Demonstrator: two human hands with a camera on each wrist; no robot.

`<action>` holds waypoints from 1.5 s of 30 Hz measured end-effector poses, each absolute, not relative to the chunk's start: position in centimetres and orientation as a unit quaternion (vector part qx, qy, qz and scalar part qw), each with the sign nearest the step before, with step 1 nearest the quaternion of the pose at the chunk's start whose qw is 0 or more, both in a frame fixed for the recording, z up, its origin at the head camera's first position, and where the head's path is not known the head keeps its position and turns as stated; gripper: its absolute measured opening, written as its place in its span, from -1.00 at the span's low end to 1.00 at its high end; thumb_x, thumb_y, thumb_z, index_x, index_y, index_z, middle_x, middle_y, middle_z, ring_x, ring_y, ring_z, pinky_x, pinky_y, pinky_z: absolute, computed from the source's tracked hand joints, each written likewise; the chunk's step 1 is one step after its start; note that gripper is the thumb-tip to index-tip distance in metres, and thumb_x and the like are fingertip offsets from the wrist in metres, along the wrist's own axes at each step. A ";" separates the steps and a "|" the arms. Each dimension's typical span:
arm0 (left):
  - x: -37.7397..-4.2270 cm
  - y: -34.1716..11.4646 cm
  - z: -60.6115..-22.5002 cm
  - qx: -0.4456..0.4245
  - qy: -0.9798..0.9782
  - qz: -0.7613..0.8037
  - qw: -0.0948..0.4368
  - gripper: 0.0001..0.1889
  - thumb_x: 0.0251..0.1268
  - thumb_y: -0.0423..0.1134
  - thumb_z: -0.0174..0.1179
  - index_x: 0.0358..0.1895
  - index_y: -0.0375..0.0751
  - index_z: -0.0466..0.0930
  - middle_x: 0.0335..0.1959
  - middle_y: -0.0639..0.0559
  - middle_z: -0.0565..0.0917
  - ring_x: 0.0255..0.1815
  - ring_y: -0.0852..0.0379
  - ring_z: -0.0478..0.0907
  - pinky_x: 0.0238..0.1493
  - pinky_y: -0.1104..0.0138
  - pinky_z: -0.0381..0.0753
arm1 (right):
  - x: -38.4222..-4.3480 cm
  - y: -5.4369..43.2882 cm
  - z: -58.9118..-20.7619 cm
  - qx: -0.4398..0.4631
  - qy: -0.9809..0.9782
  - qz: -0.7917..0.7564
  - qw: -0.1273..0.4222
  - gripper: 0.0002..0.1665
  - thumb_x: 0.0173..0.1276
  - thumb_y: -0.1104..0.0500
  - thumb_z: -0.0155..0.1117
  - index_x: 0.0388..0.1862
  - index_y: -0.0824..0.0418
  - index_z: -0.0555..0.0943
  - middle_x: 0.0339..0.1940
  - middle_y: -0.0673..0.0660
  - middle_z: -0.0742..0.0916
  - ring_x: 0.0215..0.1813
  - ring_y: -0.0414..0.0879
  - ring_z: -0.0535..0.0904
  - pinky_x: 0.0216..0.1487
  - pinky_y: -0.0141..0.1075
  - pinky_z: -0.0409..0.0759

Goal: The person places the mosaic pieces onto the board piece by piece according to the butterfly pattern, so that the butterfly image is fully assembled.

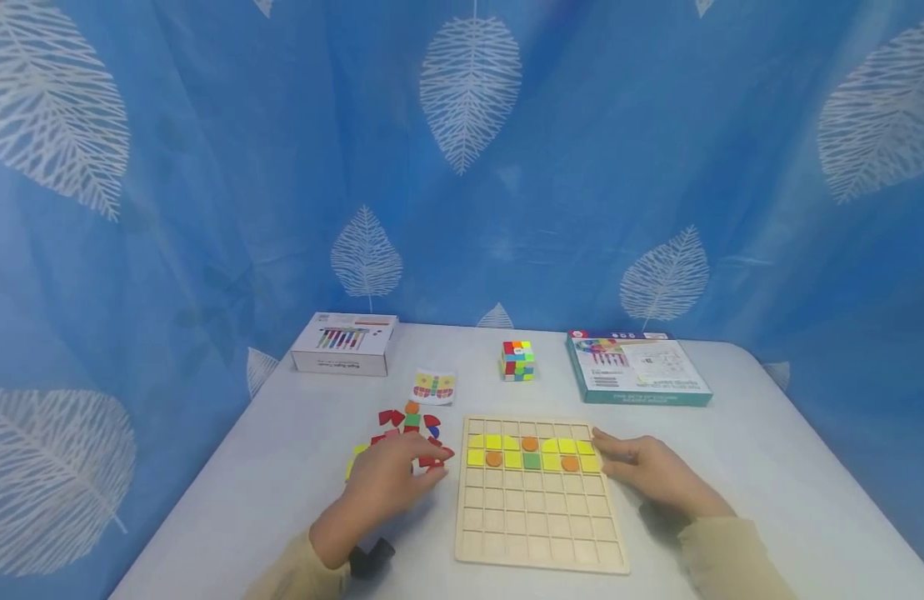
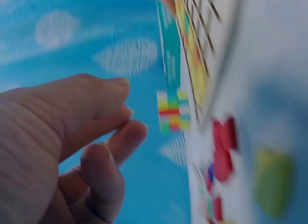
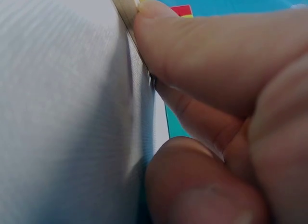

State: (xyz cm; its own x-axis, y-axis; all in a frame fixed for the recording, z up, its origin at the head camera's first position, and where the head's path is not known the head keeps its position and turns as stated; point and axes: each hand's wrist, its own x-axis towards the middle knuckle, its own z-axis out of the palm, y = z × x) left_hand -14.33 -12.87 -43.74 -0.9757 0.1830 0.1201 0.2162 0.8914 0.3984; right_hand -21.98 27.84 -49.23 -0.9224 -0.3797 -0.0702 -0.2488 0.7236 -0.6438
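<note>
My left hand (image 1: 390,473) hovers over a loose pile of coloured pieces at the left. Its thumb and fingers curve toward each other with a gap between, as the left wrist view shows, and hold nothing. Among the pieces are red ones (image 2: 222,159) and a yellow one (image 2: 273,183). My right hand (image 1: 654,471) touches the right edge of a wooden grid board (image 1: 536,525), thumb and index finger resting along that edge. Yellow pieces (image 1: 512,459), orange discs (image 1: 530,444) and a green square (image 1: 531,461) fill much of two upper rows.
A small picture card (image 1: 434,387) with a coloured pattern lies behind the pile. Farther back stand a white box (image 1: 345,343), a colourful puzzle cube (image 1: 517,361) and a flat teal-edged box (image 1: 637,367). A black object (image 1: 372,558) lies by the left wrist.
</note>
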 end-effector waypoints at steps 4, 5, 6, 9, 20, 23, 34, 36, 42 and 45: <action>-14.5 -14.9 -45.2 -0.021 -0.975 -0.219 0.042 -0.67 0.13 0.01 0.53 -0.01 0.15 0.82 0.06 0.10 0.78 0.18 -0.04 0.67 -0.06 0.05 0.71 | -22.3 28.0 -49.0 -0.169 0.924 -0.329 0.100 -0.35 0.39 -0.15 0.37 0.41 -0.01 0.57 0.51 -0.05 0.49 0.56 0.22 0.31 0.46 0.24 0.30; -14.6 -15.2 -45.5 -0.006 -0.975 -0.217 0.045 -0.67 0.14 0.00 0.52 0.00 0.13 0.81 0.08 0.08 0.78 0.23 -0.06 0.66 -0.02 0.00 0.70 | -22.4 28.0 -49.0 -0.169 0.923 -0.330 0.101 -0.34 0.39 -0.16 0.37 0.42 -0.01 0.56 0.52 -0.04 0.49 0.56 0.22 0.31 0.47 0.24 0.30; -14.8 -15.5 -45.6 0.007 -0.975 -0.215 0.046 -0.65 0.14 -0.01 0.52 0.02 0.11 0.80 0.08 0.07 0.78 0.24 -0.07 0.65 0.00 -0.02 0.70 | -22.4 27.9 -49.0 -0.168 0.923 -0.332 0.103 -0.33 0.39 -0.18 0.36 0.42 -0.01 0.56 0.52 -0.04 0.48 0.56 0.23 0.30 0.47 0.24 0.29; -15.3 -16.2 -46.1 0.027 -0.977 -0.204 0.048 -0.61 0.14 -0.02 0.52 0.06 0.06 0.79 0.00 0.06 0.79 0.11 -0.04 0.70 -0.05 0.03 0.71 | -22.4 27.8 -48.9 -0.163 0.922 -0.334 0.110 -0.32 0.39 -0.19 0.35 0.42 0.00 0.56 0.53 -0.04 0.47 0.57 0.23 0.29 0.48 0.25 0.26; -15.6 -17.4 -46.8 0.095 -0.969 -0.226 0.041 -0.49 0.14 -0.07 0.54 0.21 0.06 0.73 -0.06 0.05 0.77 0.02 0.00 0.70 -0.13 0.13 0.70 | -21.7 27.4 -48.9 -0.147 0.919 -0.347 0.119 -0.35 0.39 -0.14 0.38 0.40 0.02 0.58 0.53 -0.02 0.48 0.58 0.26 0.26 0.49 0.28 0.24; -15.6 -17.6 -46.5 0.104 -0.968 -0.227 0.030 -0.50 0.14 -0.09 0.53 0.20 0.03 0.73 -0.02 0.04 0.76 0.01 0.00 0.69 -0.11 0.11 0.70 | -21.6 27.4 -49.0 -0.140 0.920 -0.346 0.118 -0.35 0.39 -0.13 0.38 0.40 0.02 0.58 0.53 -0.02 0.48 0.58 0.26 0.26 0.50 0.28 0.21; -15.7 -19.8 -45.8 0.122 -0.971 -0.203 0.022 -0.47 0.18 -0.13 0.51 0.25 -0.09 0.66 0.13 -0.10 0.70 0.13 -0.13 0.65 -0.03 -0.03 0.71 | -21.7 27.4 -48.7 -0.139 0.918 -0.351 0.118 -0.35 0.38 -0.16 0.38 0.39 0.03 0.59 0.52 -0.01 0.49 0.58 0.25 0.26 0.51 0.26 0.18; -15.8 -20.2 -45.8 0.122 -0.971 -0.206 0.019 -0.49 0.20 -0.16 0.48 0.24 -0.10 0.66 0.14 -0.10 0.71 0.14 -0.14 0.64 0.00 -0.06 0.69 | -21.7 27.4 -48.7 -0.145 0.918 -0.350 0.115 -0.36 0.39 -0.15 0.38 0.38 0.05 0.59 0.52 0.00 0.49 0.58 0.25 0.27 0.50 0.26 0.19; -15.8 -19.7 -46.3 0.080 -0.969 -0.233 0.022 -0.62 0.21 -0.17 0.49 0.11 -0.03 0.74 0.12 -0.04 0.72 0.13 -0.10 0.63 0.05 -0.02 0.69 | -21.7 27.5 -48.8 -0.150 0.918 -0.350 0.111 -0.37 0.39 -0.15 0.37 0.38 0.05 0.60 0.51 0.00 0.50 0.57 0.24 0.28 0.50 0.24 0.21; -15.7 -19.3 -46.6 0.051 -0.973 -0.225 0.019 -0.63 0.19 -0.17 0.50 0.08 -0.01 0.77 0.09 -0.02 0.73 0.11 -0.08 0.65 0.03 0.01 0.71 | -21.8 27.5 -48.9 -0.149 0.919 -0.348 0.112 -0.37 0.40 -0.14 0.37 0.38 0.05 0.60 0.51 -0.02 0.50 0.58 0.23 0.27 0.50 0.24 0.21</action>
State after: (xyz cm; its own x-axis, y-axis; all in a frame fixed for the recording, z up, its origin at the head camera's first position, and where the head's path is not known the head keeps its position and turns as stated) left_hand -15.75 -19.29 -46.65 -0.9939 -0.1089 0.0145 -0.0914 0.8931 0.4404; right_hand -21.75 27.50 -48.87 -0.9308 -0.3510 -0.1022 -0.1952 0.7137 -0.6727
